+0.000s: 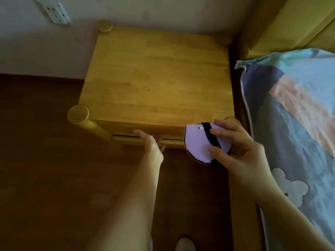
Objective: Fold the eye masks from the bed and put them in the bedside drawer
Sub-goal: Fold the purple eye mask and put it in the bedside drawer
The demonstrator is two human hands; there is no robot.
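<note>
A folded lilac eye mask (196, 142) with a black strap is held in my right hand (235, 149), thumb and fingers pinching it in front of the right front corner of the wooden bedside table (155, 78). My left hand (152, 142) reaches under the table's top edge, its fingers curled into the gap above the drawer front (145, 137). The drawer shows only a narrow dark slit; its inside is hidden.
The bed (293, 115) with a blue patterned cover lies along the right, its yellow headboard (293, 24) behind. A wall socket (54, 12) sits at the upper left. Dark wooden floor (54, 160) spreads to the left and below. A white-socked foot (184, 244) shows at the bottom.
</note>
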